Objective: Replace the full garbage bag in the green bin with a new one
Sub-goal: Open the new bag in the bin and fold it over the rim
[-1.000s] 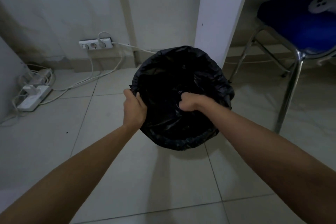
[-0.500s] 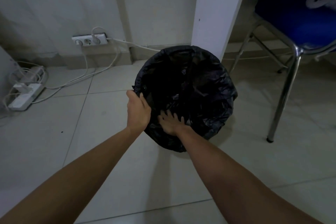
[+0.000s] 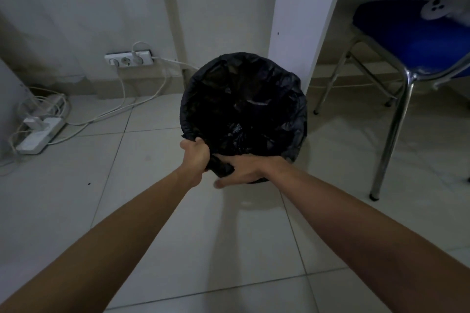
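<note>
The bin [image 3: 297, 134] stands on the tiled floor [image 3: 178, 249], against the foot of a white panel [image 3: 302, 20]. A black bag [image 3: 244, 107] lines it and is folded over the whole rim, so the bin's own wall is almost entirely covered. The inside of the bag is dark and crumpled; its contents cannot be made out.

The left hand [image 3: 197, 157] is at the near rim, its fingers curled round a gathered fold of the bag. The right hand [image 3: 241, 169] lies just beside it on the near outer side of the bin, palm against the plastic. Its fingers [image 3: 223, 181] are stretched out and slightly spread, pressing the bag and not closed on it.

A wall socket strip [image 3: 128, 60] with white cables sits to the left, and a power strip [image 3: 38, 134] lies on the floor below it. A chair [image 3: 412, 33] with a blue seat and chrome legs stands to the right, well apart from the bin.
</note>
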The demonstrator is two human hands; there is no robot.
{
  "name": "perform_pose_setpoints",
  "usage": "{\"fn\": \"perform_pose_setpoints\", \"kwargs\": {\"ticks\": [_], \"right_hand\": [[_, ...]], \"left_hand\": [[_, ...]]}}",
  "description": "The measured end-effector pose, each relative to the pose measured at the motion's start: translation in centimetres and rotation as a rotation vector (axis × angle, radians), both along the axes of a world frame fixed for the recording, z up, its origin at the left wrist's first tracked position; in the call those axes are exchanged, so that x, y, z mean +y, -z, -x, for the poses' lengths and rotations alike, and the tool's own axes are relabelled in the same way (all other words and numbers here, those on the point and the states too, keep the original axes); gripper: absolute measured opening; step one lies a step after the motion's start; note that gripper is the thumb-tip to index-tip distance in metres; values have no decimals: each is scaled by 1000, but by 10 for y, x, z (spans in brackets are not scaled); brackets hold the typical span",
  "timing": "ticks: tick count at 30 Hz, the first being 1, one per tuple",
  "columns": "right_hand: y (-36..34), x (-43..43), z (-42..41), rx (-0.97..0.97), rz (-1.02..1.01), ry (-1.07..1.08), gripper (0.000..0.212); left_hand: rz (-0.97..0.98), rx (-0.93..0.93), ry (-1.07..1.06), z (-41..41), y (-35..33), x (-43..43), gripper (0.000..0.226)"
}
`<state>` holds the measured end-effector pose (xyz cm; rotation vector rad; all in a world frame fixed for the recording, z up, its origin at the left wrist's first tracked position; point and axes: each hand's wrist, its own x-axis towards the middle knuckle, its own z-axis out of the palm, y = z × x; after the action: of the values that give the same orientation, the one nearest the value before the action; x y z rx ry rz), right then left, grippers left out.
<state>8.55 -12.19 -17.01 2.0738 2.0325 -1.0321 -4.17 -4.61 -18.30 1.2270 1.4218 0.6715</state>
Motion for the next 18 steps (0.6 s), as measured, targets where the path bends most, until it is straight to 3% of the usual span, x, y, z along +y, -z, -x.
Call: {"fn": "perform_pose_setpoints", "kwargs": {"ticks": [4, 6, 10, 15, 18], "right_hand": [[-2, 3, -14, -105, -9, -63, 73], [-5, 5, -21, -190, -8, -76, 74], [-10, -5, -35, -344, 84, -231, 79], [-14, -18, -32, -624, 176, -284, 83], [-16, -20, -21, -778, 176, -363, 79]], "left_hand": [[-16, 126, -46, 5, -3, 13, 68], [-170, 216, -79, 13, -12, 21, 81], [-539, 266, 16, 25, -41, 37, 87], [-741, 263, 221, 25, -56, 49, 101], [-786, 277, 167, 21, -62, 54, 95]]}}
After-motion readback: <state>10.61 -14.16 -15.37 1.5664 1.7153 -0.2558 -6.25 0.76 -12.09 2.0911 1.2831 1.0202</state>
